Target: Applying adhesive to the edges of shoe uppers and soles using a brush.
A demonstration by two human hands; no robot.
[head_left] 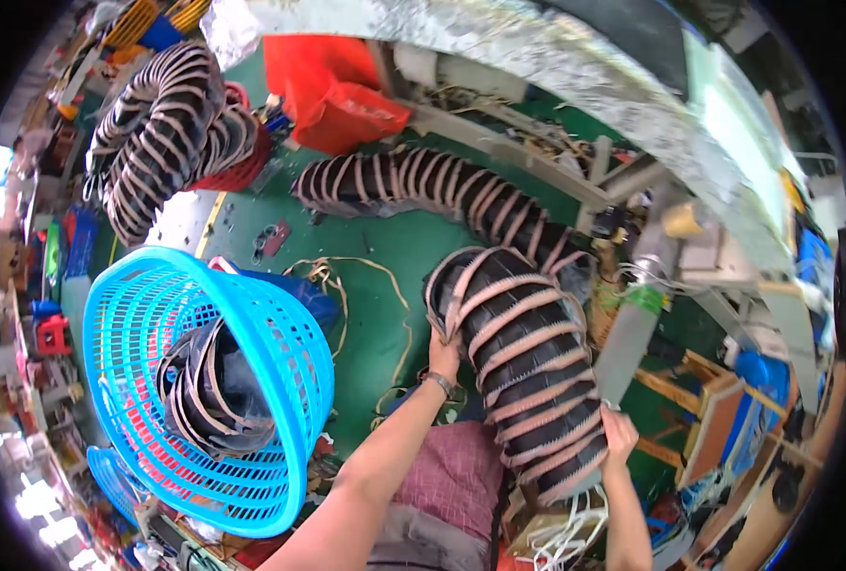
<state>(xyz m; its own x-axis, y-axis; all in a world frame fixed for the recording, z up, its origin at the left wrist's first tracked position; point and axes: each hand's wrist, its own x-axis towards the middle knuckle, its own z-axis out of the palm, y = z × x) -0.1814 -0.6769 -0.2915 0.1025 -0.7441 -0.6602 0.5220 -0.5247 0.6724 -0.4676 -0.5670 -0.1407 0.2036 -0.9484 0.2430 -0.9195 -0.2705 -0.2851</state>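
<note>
black-and-tan banded stack, located in front of the person, is clasped between both hands, which are set apart: left hand at the left of its upper end, right hand at its lower right edge. spaced grips presumably stop the flexible load sagging. a similar length lies on the green floor; whether the two join cannot be told. the blue basket probably keeps another coil bundled. left fingertips are hidden; the stack's underside is unseen.
</note>
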